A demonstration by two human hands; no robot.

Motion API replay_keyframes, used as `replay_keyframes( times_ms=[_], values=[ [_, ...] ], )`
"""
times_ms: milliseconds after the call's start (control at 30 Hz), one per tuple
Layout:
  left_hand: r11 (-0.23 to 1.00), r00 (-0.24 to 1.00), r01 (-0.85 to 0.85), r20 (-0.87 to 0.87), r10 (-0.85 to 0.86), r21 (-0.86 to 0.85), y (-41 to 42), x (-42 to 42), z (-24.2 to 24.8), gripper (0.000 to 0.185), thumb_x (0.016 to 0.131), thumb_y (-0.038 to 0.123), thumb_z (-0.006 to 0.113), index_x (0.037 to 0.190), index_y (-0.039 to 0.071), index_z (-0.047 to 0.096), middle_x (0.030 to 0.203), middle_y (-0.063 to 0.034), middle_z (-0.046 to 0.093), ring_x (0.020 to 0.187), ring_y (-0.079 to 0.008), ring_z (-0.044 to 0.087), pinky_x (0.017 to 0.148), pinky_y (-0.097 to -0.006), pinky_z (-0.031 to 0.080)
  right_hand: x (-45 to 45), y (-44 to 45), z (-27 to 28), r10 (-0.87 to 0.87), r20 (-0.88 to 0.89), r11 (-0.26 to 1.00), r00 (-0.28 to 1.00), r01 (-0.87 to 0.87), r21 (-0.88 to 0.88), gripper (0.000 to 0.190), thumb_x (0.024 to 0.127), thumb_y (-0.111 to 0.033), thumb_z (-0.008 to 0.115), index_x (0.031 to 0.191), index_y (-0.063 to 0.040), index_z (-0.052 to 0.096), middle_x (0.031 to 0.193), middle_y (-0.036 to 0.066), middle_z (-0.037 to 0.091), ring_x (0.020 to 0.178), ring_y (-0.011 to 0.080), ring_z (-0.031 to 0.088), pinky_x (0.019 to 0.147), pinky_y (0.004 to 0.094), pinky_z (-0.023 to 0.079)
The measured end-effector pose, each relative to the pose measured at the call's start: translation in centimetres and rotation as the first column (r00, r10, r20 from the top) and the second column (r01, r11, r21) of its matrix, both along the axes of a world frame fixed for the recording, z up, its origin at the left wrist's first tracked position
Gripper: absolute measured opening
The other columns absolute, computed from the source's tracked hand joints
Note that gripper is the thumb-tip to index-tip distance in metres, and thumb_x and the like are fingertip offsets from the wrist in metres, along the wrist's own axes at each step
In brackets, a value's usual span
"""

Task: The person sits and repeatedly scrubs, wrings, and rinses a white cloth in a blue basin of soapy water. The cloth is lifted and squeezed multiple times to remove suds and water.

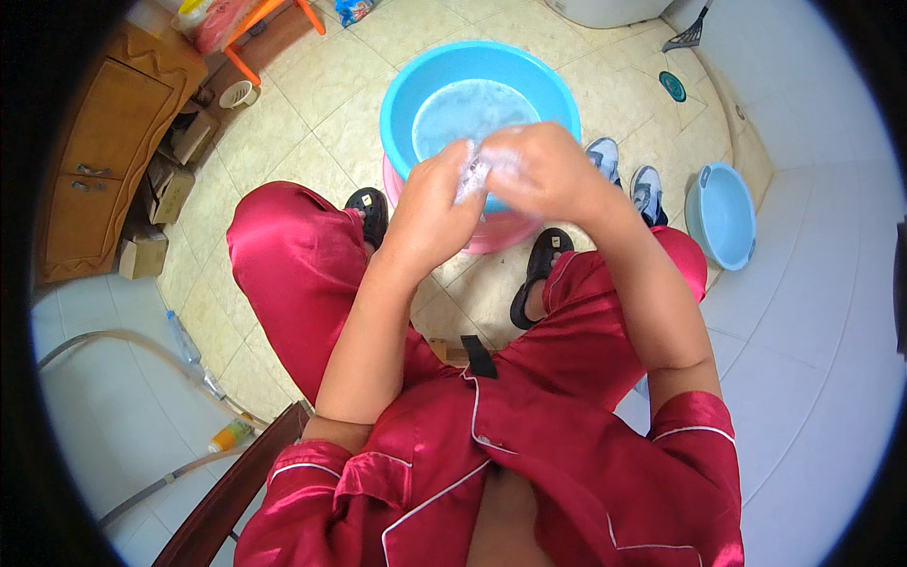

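My left hand (436, 205) and my right hand (542, 170) are together over the near rim of a blue plastic basin (482, 57). Between them is a wet, foam-covered white thing (473, 173), perhaps a cloth; its shape is mostly hidden by my fingers. The left hand grips it with the thumb on top. The right hand is curled against it and slightly blurred. Cloudy, sudsy water (475, 106) lies in the basin. Beneath and nearer to me, a pink basin (506, 237) shows partly.
White-and-blue sneakers (646, 190) stand right of the basins. A smaller light-blue basin (723, 216) leans by the right wall. At left are a wooden cabinet (113, 156), cardboard boxes (170, 195) and a white plastic basket (238, 94). A hose (156, 342) runs at lower left.
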State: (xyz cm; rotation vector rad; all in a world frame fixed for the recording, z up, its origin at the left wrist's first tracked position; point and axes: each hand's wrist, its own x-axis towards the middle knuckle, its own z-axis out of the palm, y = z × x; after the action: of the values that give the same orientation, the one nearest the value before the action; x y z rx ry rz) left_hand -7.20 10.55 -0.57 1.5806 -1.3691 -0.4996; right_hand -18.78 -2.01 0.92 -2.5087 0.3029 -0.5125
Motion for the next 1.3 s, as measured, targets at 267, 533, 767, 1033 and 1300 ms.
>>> replay_keyframes(
  times_ms=[267, 533, 767, 1033, 1300],
  values=[
    [0.997, 0.988, 0.027, -0.152, -0.015, 0.076, -0.2, -0.4, 0.3, 0.012, 0.079, 0.006, 0.048, 0.087, -0.003, 0.050, 0.074, -0.0224, 0.057, 0.067, -0.0344, 0.058, 0.057, -0.0387, 0.046, 0.1, 0.4, -0.3, 0.068, 0.059, 0.996, 0.996, -0.071, 0.059, 0.024, 0.071, -0.030, 0.054, 0.067, -0.006, 0.058, 0.067, 0.015, 0.058, 0.063, 0.0367, 0.055, 0.055, 0.0447, 0.042],
    [0.993, 0.975, 0.040, -0.221, -0.015, 0.109, 0.1, -0.3, 0.3, 0.012, 0.080, 0.007, 0.048, 0.087, -0.003, 0.051, 0.073, -0.0211, 0.057, 0.063, -0.0311, 0.059, 0.057, -0.0391, 0.046, 0.0, -0.3, -0.5, 0.010, -0.079, 0.999, 0.997, -0.007, 0.034, 0.024, 0.071, -0.029, 0.053, 0.067, -0.006, 0.057, 0.066, 0.016, 0.058, 0.063, 0.0376, 0.054, 0.055, 0.0459, 0.041],
    [0.995, 0.995, 0.040, -0.100, -0.030, 0.093, 0.0, 0.2, -0.1, 0.015, 0.078, 0.010, 0.050, 0.086, -0.003, 0.051, 0.076, -0.0231, 0.056, 0.070, -0.0396, 0.055, 0.061, -0.0421, 0.043, 0.0, -0.5, -0.9, -0.022, -0.121, 0.998, 0.992, 0.029, 0.056, 0.024, 0.071, -0.028, 0.054, 0.066, -0.005, 0.058, 0.064, 0.018, 0.057, 0.063, 0.0381, 0.054, 0.055, 0.0457, 0.041],
    [0.995, 0.971, 0.020, -0.238, 0.004, 0.098, 0.2, -0.3, 0.8, 0.013, 0.077, 0.006, 0.050, 0.085, -0.003, 0.050, 0.074, -0.0220, 0.057, 0.069, -0.0358, 0.058, 0.061, -0.0404, 0.045, 0.0, -0.2, -0.5, 0.032, -0.010, 0.994, 0.999, -0.030, 0.107, 0.024, 0.074, -0.028, 0.054, 0.068, -0.005, 0.057, 0.066, 0.018, 0.057, 0.063, 0.0380, 0.054, 0.056, 0.0453, 0.042],
    [0.992, 0.992, 0.036, -0.126, -0.021, 0.124, 0.0, 0.4, 0.4, 0.012, 0.078, 0.006, 0.048, 0.086, -0.002, 0.051, 0.073, -0.0213, 0.058, 0.066, -0.0331, 0.060, 0.060, -0.0402, 0.046, 0.1, 0.3, -0.7, 0.070, 0.044, 0.983, 0.997, -0.076, 0.166, 0.024, 0.074, -0.028, 0.054, 0.070, -0.005, 0.059, 0.065, 0.018, 0.056, 0.064, 0.0384, 0.053, 0.055, 0.0441, 0.042]
  ],
)
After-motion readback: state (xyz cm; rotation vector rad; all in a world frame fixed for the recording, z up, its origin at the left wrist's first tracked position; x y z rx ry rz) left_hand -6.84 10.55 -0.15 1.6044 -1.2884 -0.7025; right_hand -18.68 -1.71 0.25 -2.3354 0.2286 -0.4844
